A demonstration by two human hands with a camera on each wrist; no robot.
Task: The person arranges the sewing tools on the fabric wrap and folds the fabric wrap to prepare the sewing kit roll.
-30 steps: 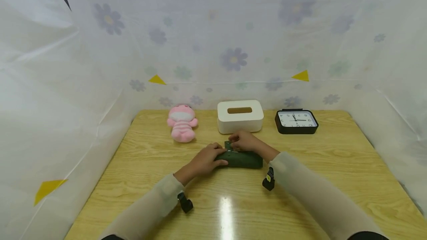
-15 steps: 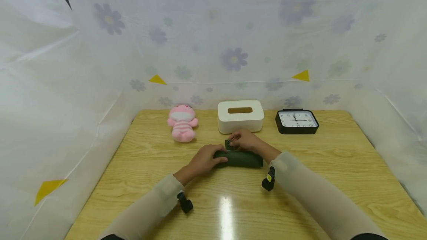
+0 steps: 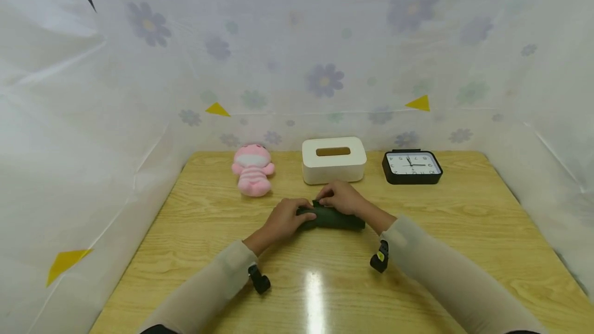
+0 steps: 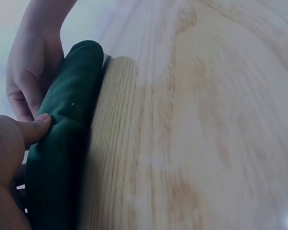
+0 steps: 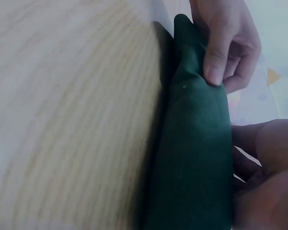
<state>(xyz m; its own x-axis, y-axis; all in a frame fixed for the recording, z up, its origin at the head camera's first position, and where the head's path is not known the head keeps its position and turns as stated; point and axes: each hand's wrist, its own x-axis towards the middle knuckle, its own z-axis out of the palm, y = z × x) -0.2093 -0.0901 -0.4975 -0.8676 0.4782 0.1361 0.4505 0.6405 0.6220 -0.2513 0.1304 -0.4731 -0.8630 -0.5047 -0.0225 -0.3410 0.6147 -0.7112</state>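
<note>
A long, soft dark green pouch (image 3: 339,219) lies crosswise on the wooden table, in front of the tissue box. My left hand (image 3: 284,220) grips its left end, thumb on the near side and fingers over the far side. In the left wrist view that thumb (image 4: 41,127) presses into the green fabric (image 4: 69,98). At the pouch's far edge, my right hand (image 3: 343,197) pinches a short green strap (image 3: 316,203) with curled fingers. From the right wrist view the pouch (image 5: 197,143) looks rounded and creased near the left thumb; the strap is hidden there.
Behind the hands stands a white tissue box (image 3: 334,166) with a slot on top. A pink plush toy (image 3: 253,171) lies to its left, and a black-framed clock (image 3: 412,167) to its right. White flowered sheeting (image 3: 287,55) closes off the back and sides of the table.
The strap, which stood up with its snap showing, now shows lower beside the pouch under the right fingers. My right hand has shifted slightly; the left keeps its hold.
</note>
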